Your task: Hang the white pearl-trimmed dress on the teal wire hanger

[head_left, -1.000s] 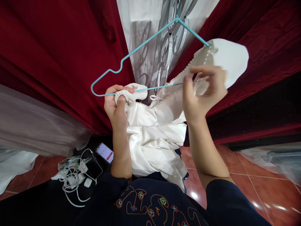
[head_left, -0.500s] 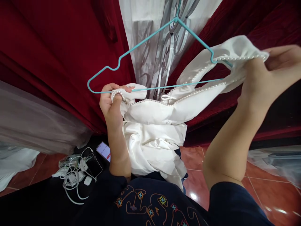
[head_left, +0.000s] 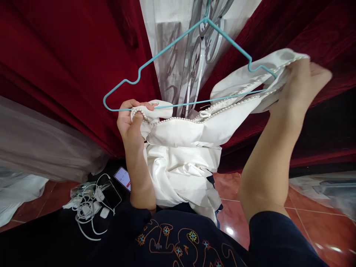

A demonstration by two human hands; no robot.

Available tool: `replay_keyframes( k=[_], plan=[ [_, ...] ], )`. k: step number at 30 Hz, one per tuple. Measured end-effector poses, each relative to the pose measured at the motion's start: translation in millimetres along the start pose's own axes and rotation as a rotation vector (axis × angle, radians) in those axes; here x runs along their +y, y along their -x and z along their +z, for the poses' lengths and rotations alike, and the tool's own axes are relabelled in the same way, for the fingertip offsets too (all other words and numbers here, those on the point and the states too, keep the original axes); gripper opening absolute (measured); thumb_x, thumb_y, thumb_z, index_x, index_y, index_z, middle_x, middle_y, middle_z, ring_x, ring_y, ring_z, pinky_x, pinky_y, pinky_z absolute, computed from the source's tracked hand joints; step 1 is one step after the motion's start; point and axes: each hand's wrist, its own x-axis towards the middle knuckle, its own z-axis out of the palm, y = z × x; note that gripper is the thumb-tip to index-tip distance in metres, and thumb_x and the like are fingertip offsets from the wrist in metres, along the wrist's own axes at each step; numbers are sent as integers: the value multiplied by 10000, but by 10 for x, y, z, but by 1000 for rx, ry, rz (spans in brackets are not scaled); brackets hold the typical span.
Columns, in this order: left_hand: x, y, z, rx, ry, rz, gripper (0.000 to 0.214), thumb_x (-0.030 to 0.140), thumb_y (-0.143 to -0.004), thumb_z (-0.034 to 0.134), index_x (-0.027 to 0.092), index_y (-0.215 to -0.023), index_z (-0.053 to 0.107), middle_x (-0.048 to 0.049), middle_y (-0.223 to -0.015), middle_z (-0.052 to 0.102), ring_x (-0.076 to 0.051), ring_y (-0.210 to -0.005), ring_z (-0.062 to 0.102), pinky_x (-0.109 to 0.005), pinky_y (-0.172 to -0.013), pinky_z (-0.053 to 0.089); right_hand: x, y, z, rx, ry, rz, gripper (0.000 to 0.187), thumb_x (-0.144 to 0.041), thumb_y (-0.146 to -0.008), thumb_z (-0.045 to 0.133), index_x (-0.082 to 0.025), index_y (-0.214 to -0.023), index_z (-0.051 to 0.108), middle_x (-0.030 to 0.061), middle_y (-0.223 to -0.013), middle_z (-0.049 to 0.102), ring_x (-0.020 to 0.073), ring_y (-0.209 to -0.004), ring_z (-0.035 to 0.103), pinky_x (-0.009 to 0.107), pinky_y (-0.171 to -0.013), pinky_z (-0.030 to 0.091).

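Observation:
A white garment with pearl trim (head_left: 183, 148) hangs bunched below a teal wire hanger (head_left: 167, 55). My left hand (head_left: 132, 124) is closed round the garment's left shoulder and the hanger's bottom bar. My right hand (head_left: 299, 87) grips the garment's right shoulder, which is pulled over the hanger's right end. The pearl edge runs between both hands along the bar. The hanger's hook goes up out of view at the top.
Dark red curtains (head_left: 69, 63) hang behind, with a sheer white patterned curtain (head_left: 183, 40) between them. On the red tiled floor (head_left: 306, 226) at lower left lie phones (head_left: 124, 178) and a tangle of white cables and chargers (head_left: 89, 211). Grey sheer fabric (head_left: 41, 148) drapes at left.
My right hand swung from the middle out to the right, stretching the garment's right shoulder over the hanger's right end. My left hand kept its grip in place.

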Motion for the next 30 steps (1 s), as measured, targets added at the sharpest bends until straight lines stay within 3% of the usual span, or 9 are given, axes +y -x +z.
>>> replay_keyframes(
  k=[4, 9, 12, 14, 16, 18, 23, 27, 30],
  plan=[
    [-58, -16, -27, -9, 13, -20, 461, 570, -826, 816, 243, -989, 535, -40, -865, 698, -261, -988, 739, -432, -1008, 589, 121, 338, -94, 205, 61, 144, 439, 8, -701, 634, -230, -469, 348, -65, -477, 248, 37, -478, 216, 282, -490, 151],
    [-191, -17, -40, -25, 57, -75, 434, 532, -827, 823, 250, -994, 538, -45, -916, 717, -262, -1046, 741, -426, -1015, 588, -149, 961, -251, 423, -63, -287, 324, -224, -697, 745, -215, -569, 448, -19, -608, 352, 91, -592, 308, 326, -603, 247],
    [-203, 25, 19, -2, 95, -90, 422, 514, -829, 825, 249, -985, 536, -35, -902, 712, -249, -1029, 746, -408, -1010, 587, -489, 1160, -213, 167, -121, -461, 264, -334, -740, 798, -214, -661, 576, 25, -711, 527, 152, -691, 514, 374, -693, 387],
    [-169, 64, 83, 21, 99, -84, 411, 499, -833, 819, 250, -986, 530, -25, -885, 705, -242, -1020, 747, -397, -1006, 587, -692, 1218, -125, -79, -97, -523, 208, -362, -761, 820, -220, -741, 671, 91, -969, 689, 237, -934, 656, 420, -822, 472],
    [-121, 105, 145, 26, 116, -74, 357, 449, -859, 797, 253, -995, 532, -14, -869, 702, -242, -1019, 751, -399, -999, 590, -814, 1249, -4, -318, -68, -501, 152, -362, -802, 799, -226, -818, 733, 106, -1120, 720, 253, -1039, 679, 412, -846, 500],
    [-82, 148, 176, 5, 135, -46, 249, 363, -901, 751, 254, -1004, 552, -14, -883, 718, -242, -1053, 749, -405, -1014, 582, -843, 1283, 123, -448, -44, -409, 129, -347, -844, 759, -221, -827, 738, 76, -985, 722, 207, -906, 674, 361, -743, 481],
    [-130, 235, -53, 82, -188, 89, 110, 210, -909, 678, 230, -1008, 722, -40, -1024, 752, -212, -1040, 716, -344, -971, 557, -761, 1438, 305, -366, -100, -338, 193, -336, -875, 731, -214, -759, 636, 25, -829, 616, 174, -798, 609, 327, -688, 449],
    [-154, 187, -443, 272, -520, 220, 220, 52, -810, 647, 191, -885, 800, -2, -850, 737, -167, -810, 675, -288, -784, 530, -780, 1522, 311, -344, -98, -333, 207, -322, -864, 719, -221, -732, 596, 19, -805, 583, 174, -779, 580, 327, -688, 444],
    [35, -6, -592, 377, -572, 325, 341, -48, -775, 572, 188, -856, 805, 34, -786, 729, -126, -732, 635, -258, -729, 506, -809, 1495, 293, -353, -85, -350, 201, -259, -834, 705, -221, -700, 560, 15, -765, 546, 156, -715, 528, 320, -627, 379]
  ],
)
